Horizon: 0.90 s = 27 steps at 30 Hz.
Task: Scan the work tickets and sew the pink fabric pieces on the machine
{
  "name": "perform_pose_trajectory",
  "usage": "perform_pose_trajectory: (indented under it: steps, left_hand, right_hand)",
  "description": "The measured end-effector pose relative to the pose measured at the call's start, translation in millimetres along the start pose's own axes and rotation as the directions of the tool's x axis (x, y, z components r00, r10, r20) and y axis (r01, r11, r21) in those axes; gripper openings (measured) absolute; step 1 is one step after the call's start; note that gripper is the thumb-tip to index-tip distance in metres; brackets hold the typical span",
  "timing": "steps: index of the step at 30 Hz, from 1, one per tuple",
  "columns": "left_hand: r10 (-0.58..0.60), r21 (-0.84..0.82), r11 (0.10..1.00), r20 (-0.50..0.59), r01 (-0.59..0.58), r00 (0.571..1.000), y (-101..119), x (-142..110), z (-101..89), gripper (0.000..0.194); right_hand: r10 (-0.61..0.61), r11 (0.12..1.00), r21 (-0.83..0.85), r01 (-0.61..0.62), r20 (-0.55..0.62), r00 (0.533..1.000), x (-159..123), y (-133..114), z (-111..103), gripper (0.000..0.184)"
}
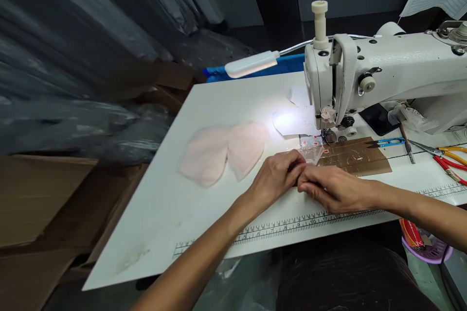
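Observation:
My left hand [279,172] and my right hand [333,187] meet in front of the sewing machine [394,68], fingers closed and pinched together. A piece of sheer whitish fabric [313,154] comes out from between them toward the needle area. The fingers cover most of the part they grip. Under the presser foot [326,136] lies a strip with small red marks [309,141]. A brown sheet [357,158] is flat on the machine bed, partly behind my right hand. To the left, pale pink sheer fabric pieces [207,153] lie on the white table [171,204].
Blue thread snips [391,142], scissors with yellow handles [452,153] and a red-handled tool [447,165] lie at the right. A black phone-like object [379,119] sits beneath the machine arm. A lamp [251,64] lights white cut pieces [294,122]. A printed ruler [280,230] follows the front edge.

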<state>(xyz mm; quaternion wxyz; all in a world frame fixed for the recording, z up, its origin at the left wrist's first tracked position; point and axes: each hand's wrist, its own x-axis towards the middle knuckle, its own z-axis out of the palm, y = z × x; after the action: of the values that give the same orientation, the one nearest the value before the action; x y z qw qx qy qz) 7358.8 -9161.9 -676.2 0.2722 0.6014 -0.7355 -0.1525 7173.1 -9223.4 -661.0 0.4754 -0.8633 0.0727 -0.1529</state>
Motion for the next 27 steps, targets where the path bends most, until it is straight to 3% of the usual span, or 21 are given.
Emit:
perform_pose_trajectory:
  steps: [3, 6, 11, 15, 17, 20, 23, 25, 27]
  left_hand:
    - [-0.085, -0.09, 0.993, -0.051, 0.08, 0.995, -4, -5, -0.3, 0.017]
    - [-0.185, -0.207, 0.963, -0.037, 0.174, 0.982, -6, -8, 0.8, 0.019]
    - [-0.231, -0.237, 0.947, -0.039, 0.216, 0.972, -3, -9, 3.0, 0.017]
    - [-0.224, -0.212, 0.955, -0.055, 0.208, 0.973, -3, -11, 3.0, 0.016]
    - [-0.225, -0.209, 0.955, -0.046, 0.211, 0.973, -4, -11, 2.7, 0.016]
    - [-0.204, -0.181, 0.964, -0.033, 0.195, 0.978, -3, -10, 2.7, 0.016]
    - [-0.134, -0.131, 0.983, -0.033, 0.129, 0.99, -1, -8, 1.9, 0.015]
    - [-0.063, -0.088, 0.995, -0.079, 0.056, 0.995, 0, -11, 0.1, 0.014]
    - [0.011, -0.015, 1.0, -0.183, -0.014, 0.983, 0, -17, -2.3, 0.013]
  right_hand:
    - [0.157, 0.982, -0.091, -0.167, -0.111, 0.981, -5, 8, -16, 0.015]
    - [0.342, 0.919, -0.147, -0.366, -0.163, 0.925, -13, 14, -33, 0.015]
    - [0.437, 0.855, -0.248, -0.456, -0.13, 0.89, -12, 19, -32, 0.019]
    - [0.4, 0.897, -0.213, -0.387, 0.019, 0.917, -10, 19, -28, 0.007]
    - [0.285, 0.955, -0.114, -0.273, 0.108, 0.952, -11, 16, -27, 0.018]
    - [0.057, 0.998, 0.028, -0.057, 0.002, 0.998, -11, 9, -20, 0.021]
    - [-0.086, 0.992, 0.088, 0.091, -0.06, 0.995, -7, 9, -6, 0.019]
    - [-0.08, 0.996, 0.034, 0.082, -0.063, 0.995, -6, 15, -2, 0.019]
    - [0.041, 0.998, -0.03, -0.048, -0.217, 0.975, -9, 25, -6, 0.018]
